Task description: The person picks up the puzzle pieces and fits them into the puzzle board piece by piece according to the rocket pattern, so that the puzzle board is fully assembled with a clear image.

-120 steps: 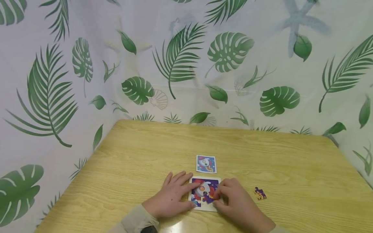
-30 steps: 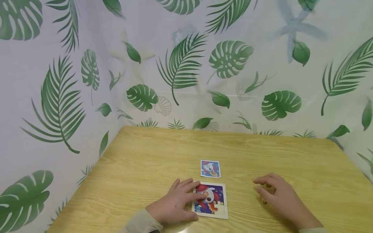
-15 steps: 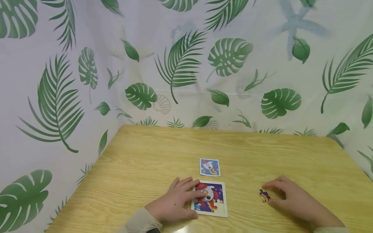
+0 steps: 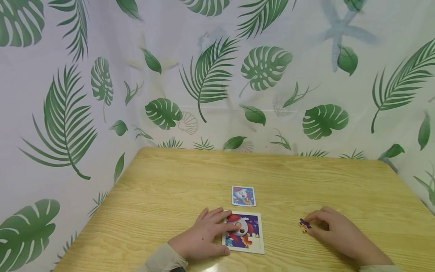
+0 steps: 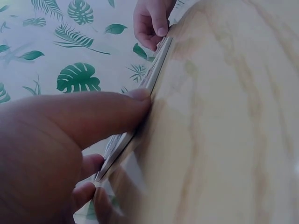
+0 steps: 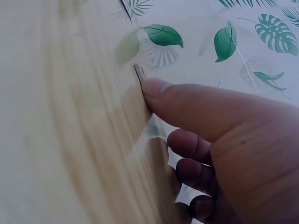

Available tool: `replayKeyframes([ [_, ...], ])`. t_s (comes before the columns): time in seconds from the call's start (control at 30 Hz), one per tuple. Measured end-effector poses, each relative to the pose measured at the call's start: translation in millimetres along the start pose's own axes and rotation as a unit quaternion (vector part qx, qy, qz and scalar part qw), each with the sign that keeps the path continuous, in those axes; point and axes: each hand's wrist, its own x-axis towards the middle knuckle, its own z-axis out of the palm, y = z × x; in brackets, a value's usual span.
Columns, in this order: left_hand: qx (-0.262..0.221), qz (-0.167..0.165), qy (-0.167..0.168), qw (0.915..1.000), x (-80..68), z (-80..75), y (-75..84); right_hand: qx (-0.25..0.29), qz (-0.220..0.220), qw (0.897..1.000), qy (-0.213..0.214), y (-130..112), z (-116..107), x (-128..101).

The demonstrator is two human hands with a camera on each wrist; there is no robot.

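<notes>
A square jigsaw puzzle [image 4: 261,226] with a white frame lies on the table, showing a white and red rocket on purple. Bare cream backing shows at its lower right corner. My left hand [image 4: 202,236] rests on its left side with fingers spread, index fingertip on the rocket; in the left wrist view the thumb [image 5: 112,114] touches the frame's edge. To the right of the puzzle, my right hand [image 4: 340,234] pinches a purple and orange puzzle piece [image 4: 304,225] between thumb and index finger. In the right wrist view only the piece's thin edge [image 6: 138,73] shows.
A small picture card [image 4: 243,196] with the same rocket lies just beyond the puzzle. The wooden table [image 4: 170,181] reaches back to a hanging white cloth [image 4: 210,132] printed with green leaves, which also runs along the left side.
Four seconds ago my right hand was at the puzzle with another piece; it has since moved right to the loose piece and now pinches it. My left hand has stayed on the puzzle.
</notes>
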Motion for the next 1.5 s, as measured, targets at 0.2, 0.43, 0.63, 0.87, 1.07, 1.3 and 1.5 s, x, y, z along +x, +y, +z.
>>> replayKeyframes([
  [0.2,0.001,0.003,0.001,1.0000,-0.5,-0.7,-0.5,-0.005,0.009,1.000,0.020,-4,5,2],
  [0.43,0.003,0.005,-0.003,1.0000,-0.8,-0.6,-0.3,-0.008,0.010,0.999,0.035,-8,9,5],
  [0.63,-0.004,-0.002,-0.008,1.0000,-0.5,-0.3,-0.4,-0.003,0.017,0.999,0.031,-10,7,4],
  [0.87,-0.002,-0.003,-0.007,1.0000,0.1,-1.9,1.1,-0.010,0.006,1.000,0.013,-12,4,4],
  [1.07,-0.003,-0.001,-0.006,1.0000,-0.2,0.4,0.6,-0.026,0.006,0.999,0.037,-9,9,5],
  [1.3,-0.007,0.001,-0.008,0.9999,-0.9,2.0,0.3,0.000,-0.014,0.998,0.062,-18,17,4],
  [1.5,0.003,0.000,-0.006,1.0000,-0.8,-0.7,0.5,0.017,-0.021,0.998,0.064,-33,28,9],
])
